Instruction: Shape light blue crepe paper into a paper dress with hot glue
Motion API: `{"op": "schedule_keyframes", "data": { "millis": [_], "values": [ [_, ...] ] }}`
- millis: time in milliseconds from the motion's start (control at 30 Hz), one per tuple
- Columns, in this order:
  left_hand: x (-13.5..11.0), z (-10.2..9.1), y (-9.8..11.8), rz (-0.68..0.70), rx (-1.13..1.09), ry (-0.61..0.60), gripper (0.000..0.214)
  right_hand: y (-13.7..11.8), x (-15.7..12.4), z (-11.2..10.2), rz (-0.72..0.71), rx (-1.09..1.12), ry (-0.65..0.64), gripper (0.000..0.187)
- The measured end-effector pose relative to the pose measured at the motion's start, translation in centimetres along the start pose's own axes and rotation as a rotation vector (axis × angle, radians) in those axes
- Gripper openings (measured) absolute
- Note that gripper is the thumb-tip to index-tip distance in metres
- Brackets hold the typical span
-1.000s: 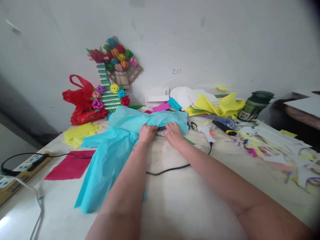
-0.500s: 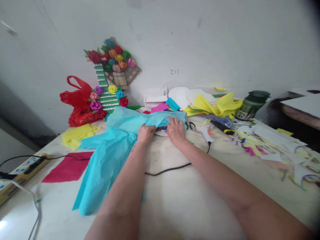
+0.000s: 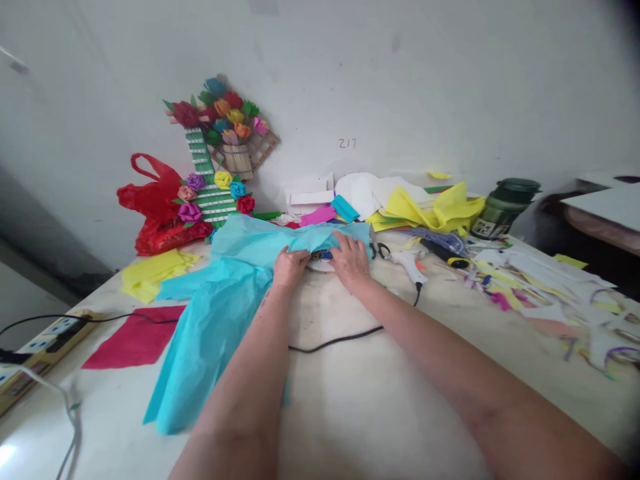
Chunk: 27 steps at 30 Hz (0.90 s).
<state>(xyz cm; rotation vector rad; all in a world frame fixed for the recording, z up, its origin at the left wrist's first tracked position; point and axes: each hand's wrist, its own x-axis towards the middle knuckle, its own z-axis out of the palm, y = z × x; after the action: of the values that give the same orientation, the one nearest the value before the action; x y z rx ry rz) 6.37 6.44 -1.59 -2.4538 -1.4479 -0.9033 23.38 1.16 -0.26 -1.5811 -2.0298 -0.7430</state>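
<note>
A large sheet of light blue tissue paper point(image 3: 220, 313) lies crumpled across the table, from the near left to the far middle. My left hand point(image 3: 289, 265) pinches its folded edge, fingers curled. My right hand point(image 3: 351, 259) rests with fingers pressed down on the same edge, just to the right. Between my two hands small coloured bits point(image 3: 323, 256) and a white piece show; I cannot make them out.
A white glue gun point(image 3: 409, 264) with a black cord point(image 3: 335, 339) and scissors point(image 3: 383, 250) lie right of my hands. Paper-flower craft point(image 3: 220, 143), a red bag point(image 3: 157, 207), yellow paper point(image 3: 440, 210), a green bottle point(image 3: 503, 208), a red sheet point(image 3: 133, 337), a power strip point(image 3: 43, 340).
My right hand has slid a little farther up onto the blue paper's edge. The view has shifted slightly. My left hand has stayed in place.
</note>
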Motion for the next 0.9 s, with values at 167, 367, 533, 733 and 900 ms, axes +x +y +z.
{"op": "schedule_keyframes", "data": {
  "millis": [167,367,533,733,900],
  "values": [
    [-0.1,0.1,0.0,-0.035,-0.02,0.032,0.021,0.1,0.1,0.2,-0.064,0.014,-0.02,0.018],
    [0.0,0.0,0.1,-0.017,-0.027,0.0,0.02,0.2,0.3,0.4,-0.068,0.027,-0.043,0.019],
    [0.0,0.0,0.4,-0.019,0.021,-0.034,0.017,0.3,0.7,0.3,-0.092,0.059,-0.065,0.023],
    [0.0,0.0,1.1,-0.025,0.136,-0.026,0.017,0.7,0.9,0.8,-0.185,0.05,-0.048,0.028],
    [0.0,0.2,1.6,-0.041,0.198,-0.027,0.019,0.7,0.8,1.4,-0.242,0.063,-0.059,0.033]
  ]
}}
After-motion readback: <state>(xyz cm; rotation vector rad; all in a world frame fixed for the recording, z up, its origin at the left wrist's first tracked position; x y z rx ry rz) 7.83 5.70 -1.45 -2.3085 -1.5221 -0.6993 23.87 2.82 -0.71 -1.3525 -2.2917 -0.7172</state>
